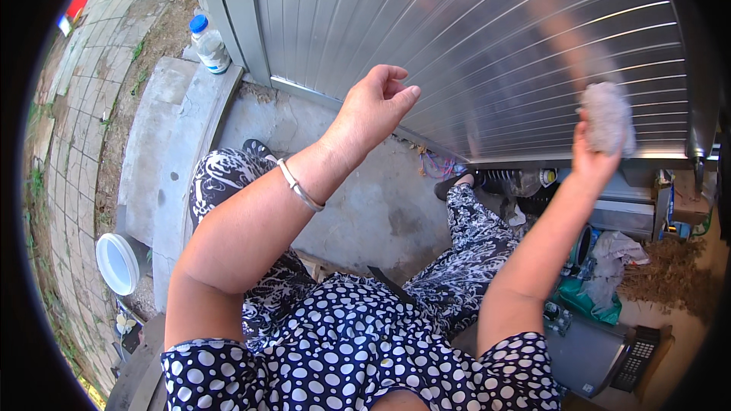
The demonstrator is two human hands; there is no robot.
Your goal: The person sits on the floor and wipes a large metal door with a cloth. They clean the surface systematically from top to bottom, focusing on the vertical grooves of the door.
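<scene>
My right hand (594, 158) grips a greyish-white, fuzzy cloth (608, 118), its fingers partly hidden behind it. The cloth is up against the ribbed, shiny metal panel (472, 53), or very close to it; a blurred reflection of arm and cloth shows on the metal. In front of the same panel, my left hand (375, 108) hangs in the air with its fingers loosely curled and the thumb apart from them. Nothing shows in it. A pale bangle (299, 185) circles the left wrist.
A clear bottle with a blue cap (209, 45) stands on the concrete ledge (183, 129) at the left, and a white bucket (118, 264) sits lower down. At the right are plastic bags (601, 281), a dark grey device (586, 358) and a black remote or keypad (636, 358).
</scene>
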